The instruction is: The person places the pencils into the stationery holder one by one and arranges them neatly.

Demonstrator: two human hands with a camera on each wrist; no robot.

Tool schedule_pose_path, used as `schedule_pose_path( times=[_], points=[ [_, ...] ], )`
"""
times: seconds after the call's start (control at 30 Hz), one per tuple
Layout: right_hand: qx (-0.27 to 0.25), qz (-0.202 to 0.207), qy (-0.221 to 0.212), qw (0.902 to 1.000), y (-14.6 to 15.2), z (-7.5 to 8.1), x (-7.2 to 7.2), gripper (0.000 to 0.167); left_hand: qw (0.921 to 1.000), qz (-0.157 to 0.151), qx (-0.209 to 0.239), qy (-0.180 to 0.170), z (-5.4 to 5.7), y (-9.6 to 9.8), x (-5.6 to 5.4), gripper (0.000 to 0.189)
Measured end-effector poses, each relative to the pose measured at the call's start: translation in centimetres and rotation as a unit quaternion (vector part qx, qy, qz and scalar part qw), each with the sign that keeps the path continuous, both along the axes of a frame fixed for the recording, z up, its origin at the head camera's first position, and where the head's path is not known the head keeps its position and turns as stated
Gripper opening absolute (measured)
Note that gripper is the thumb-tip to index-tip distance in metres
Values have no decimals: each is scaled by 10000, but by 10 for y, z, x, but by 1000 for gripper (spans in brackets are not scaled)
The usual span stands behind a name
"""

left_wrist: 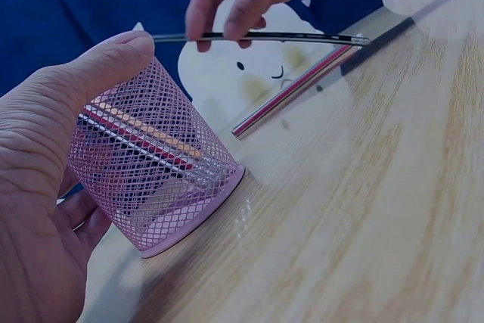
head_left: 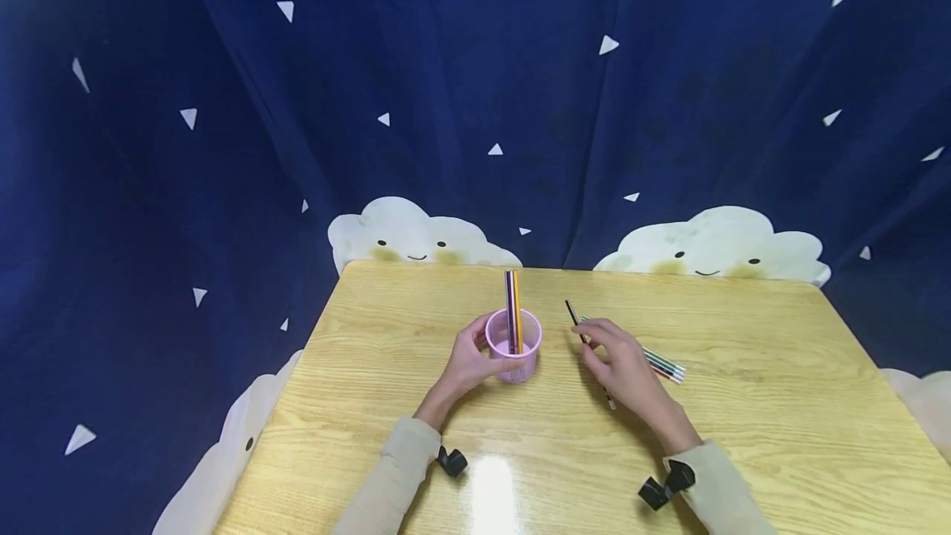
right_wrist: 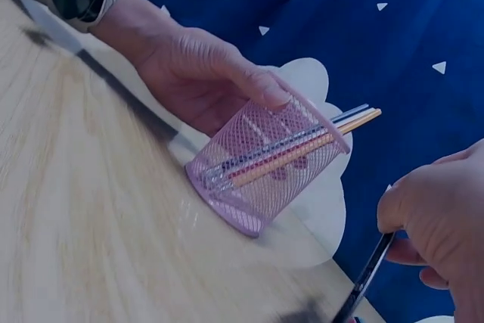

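A pink mesh pen cup [head_left: 514, 366] stands on the wooden table with several pencils [head_left: 513, 312] leaning inside it, orange, red, white and dark. My left hand [head_left: 475, 357] grips the cup's side, thumb near the rim in the left wrist view. Between thumb and fingers, my right hand [head_left: 622, 366] pinches a black pencil [left_wrist: 295, 36], held above the table to the right of the cup. Partly hidden beneath that hand, a few more pencils [head_left: 666, 365], green and red among them, lie on the table.
The wooden table [head_left: 773, 386] reaches back to a dark blue curtain [head_left: 475, 89] printed with white triangles and smiling clouds. Small black cameras [head_left: 452, 461] are strapped at both wrists.
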State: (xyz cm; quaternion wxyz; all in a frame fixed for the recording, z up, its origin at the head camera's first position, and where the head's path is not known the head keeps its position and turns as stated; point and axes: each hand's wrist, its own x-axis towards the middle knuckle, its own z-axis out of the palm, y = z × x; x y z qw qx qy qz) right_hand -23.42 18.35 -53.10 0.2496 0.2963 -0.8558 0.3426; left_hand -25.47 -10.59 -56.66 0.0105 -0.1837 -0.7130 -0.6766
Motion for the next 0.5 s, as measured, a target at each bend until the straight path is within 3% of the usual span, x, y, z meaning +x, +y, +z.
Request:
schedule_pose_path(
  times=[0.3,0.5],
  points=[
    [-525,127,-40,9985,-12,10,-8,40,10000,33,-2,-14,0,0,1,83],
    [-835,149,58,9964,-17,26,-15,36,9999,-12,103,-63,0,1,1,83]
  ],
)
